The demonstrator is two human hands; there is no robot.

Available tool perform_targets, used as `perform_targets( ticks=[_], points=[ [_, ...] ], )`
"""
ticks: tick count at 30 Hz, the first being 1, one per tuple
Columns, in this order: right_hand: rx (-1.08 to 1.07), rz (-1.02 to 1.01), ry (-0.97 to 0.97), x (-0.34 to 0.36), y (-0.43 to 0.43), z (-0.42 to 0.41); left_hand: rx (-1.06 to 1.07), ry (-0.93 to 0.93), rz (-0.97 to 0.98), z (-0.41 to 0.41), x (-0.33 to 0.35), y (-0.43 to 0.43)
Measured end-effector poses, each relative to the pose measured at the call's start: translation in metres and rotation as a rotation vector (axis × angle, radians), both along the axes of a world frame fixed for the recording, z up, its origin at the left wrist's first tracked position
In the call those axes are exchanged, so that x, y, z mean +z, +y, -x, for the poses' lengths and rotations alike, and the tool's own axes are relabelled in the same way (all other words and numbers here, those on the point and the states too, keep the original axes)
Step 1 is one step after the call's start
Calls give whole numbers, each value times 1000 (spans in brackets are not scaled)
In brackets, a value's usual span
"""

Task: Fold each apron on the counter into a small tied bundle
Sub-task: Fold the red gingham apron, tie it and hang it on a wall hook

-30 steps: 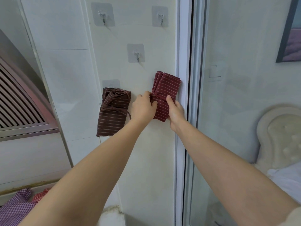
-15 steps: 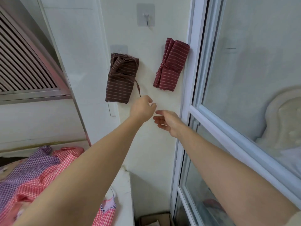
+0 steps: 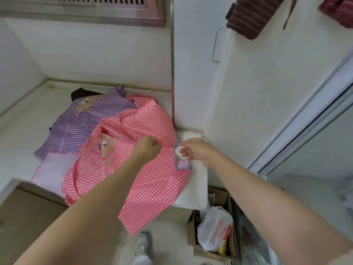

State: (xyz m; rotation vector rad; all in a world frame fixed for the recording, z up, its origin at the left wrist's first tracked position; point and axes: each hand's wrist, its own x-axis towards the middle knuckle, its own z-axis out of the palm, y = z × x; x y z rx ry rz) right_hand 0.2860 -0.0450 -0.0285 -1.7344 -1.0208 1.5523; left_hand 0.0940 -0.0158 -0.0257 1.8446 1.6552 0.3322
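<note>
Both hands came down from the wall to the counter [image 3: 193, 190]. Your left hand [image 3: 148, 150] pinched the red checked apron [image 3: 152, 178] near the counter's right edge; your right hand [image 3: 196, 151], fingers loosely curled, touched its blue-trimmed edge. Purple checked apron [image 3: 84, 123] lay behind, partly underneath.

Both forearms bare — no sleeves; white shoe [image 3: 142, 243] (blurred) below.

You see soft, even daylight with faint shadows and no glare. Motion blur softens everything, and wide-angle distortion bends your forearms at the edges.
</note>
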Motion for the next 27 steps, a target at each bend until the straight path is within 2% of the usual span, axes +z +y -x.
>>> perform_targets(
  ticks=[3, 6, 10, 13, 15, 16, 18, 20, 22, 25, 27],
  points=[
    [105, 31, -49, -28, 14, 52, 48, 113, 3, 61, -32, 3],
    [171, 22, -231, -66, 30, 98, 41, 169, 28, 116, -58, 12],
    [255, 121, -405, -104, 41, 126, -102, 226, 124, 159, -84, 28],
    [14, 30, -494, -115, 44, 125, -179, 275, 159, 169, -101, 45],
    [-240, -74, -663, -121, 40, 118, -187, 273, 120, 168, -108, 57],
    [-323, -83, -772, -122, 35, 114, -171, 265, 71, 165, -110, 62],
    [-468, 40, -904, -121, 25, 108, -155, 266, -130, 159, -112, 73],
    [-525, 273, -837, -118, 14, 102, -158, 272, -362, 146, -110, 85],
    [-457, 406, -765, -118, 7, 97, -124, 221, -509, 133, -99, 101],
    [-297, 373, -645, -115, -1, 94, -187, 127, -498, 108, -73, 132],
    [-211, 285, -521, -109, -5, 95, -253, 137, -342, 93, -62, 148]
  ],
)
